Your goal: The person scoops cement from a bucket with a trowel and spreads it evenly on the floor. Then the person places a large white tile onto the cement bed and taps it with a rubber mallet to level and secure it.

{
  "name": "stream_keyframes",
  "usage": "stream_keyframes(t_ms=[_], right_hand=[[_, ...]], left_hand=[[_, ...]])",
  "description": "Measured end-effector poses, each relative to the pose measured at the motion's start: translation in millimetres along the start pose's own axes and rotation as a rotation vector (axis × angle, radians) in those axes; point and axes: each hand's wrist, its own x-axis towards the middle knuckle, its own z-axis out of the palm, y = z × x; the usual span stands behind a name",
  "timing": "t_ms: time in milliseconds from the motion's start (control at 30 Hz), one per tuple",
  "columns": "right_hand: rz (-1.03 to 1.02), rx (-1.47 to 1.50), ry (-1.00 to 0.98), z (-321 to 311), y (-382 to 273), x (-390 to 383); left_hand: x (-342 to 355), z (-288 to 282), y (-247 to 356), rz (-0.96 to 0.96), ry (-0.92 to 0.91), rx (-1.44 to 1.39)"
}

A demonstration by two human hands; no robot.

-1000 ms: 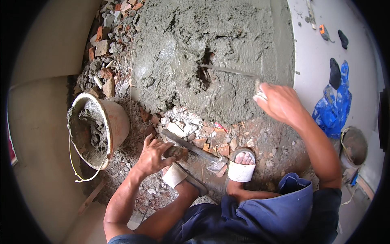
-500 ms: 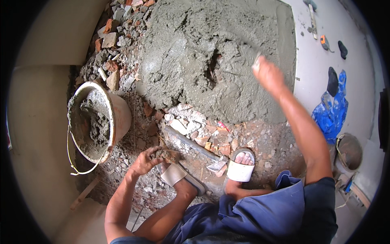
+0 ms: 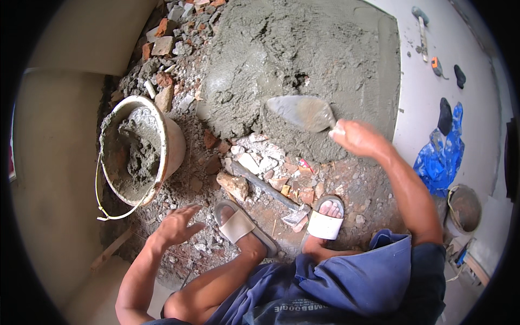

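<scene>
My right hand [image 3: 357, 138] grips a trowel [image 3: 304, 112] by its handle. The blade, smeared with grey, lies flat over the wet mortar [image 3: 346, 65], just below a small hole in its surface. Over the rubble by my left foot, my left hand [image 3: 177, 226] is empty with its fingers apart. A rough brick chunk [image 3: 233, 186] rests on the ground just beyond the left sandal. Beside it lies a hatchet-like tool [image 3: 264, 187] with a long dark handle and a metal head near my right foot.
A white bucket [image 3: 174, 146] with mortar inside leans at the left. Broken bricks [image 3: 162, 46] and rubble border the mortar. On the pale floor at right are a hammer [image 3: 422, 35], a tape measure [image 3: 436, 66], a blue plastic bag [image 3: 443, 157] and another bucket [image 3: 464, 208].
My left hand has let go of the brick chunk and drawn back toward me. The trowel has come nearer and left, and the hole in the mortar has become smaller.
</scene>
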Motion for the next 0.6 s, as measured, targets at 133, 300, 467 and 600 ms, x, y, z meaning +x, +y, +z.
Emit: stream_keyframes(t_ms=[133,300,467,600], right_hand=[[-0.011,-0.097,0.163,-33.9,12.8,9.1],[0.016,-0.001,0.125,-18.0,-50.2,6.0],[0.078,-0.105,0.014,10.1,-87.0,32.7],[0.163,-0.056,0.326,-11.5,-19.8,34.1]], left_hand=[[-59.2,-4.5,-41.7,-0.275,0.361,-0.440],[-72.5,22.0,-165.4,-0.367,1.261,-1.093],[-58.5,63.7,-215.0,-0.623,1.499,-1.115],[-81.7,49.5,-204.6,-0.809,1.700,-1.537]])
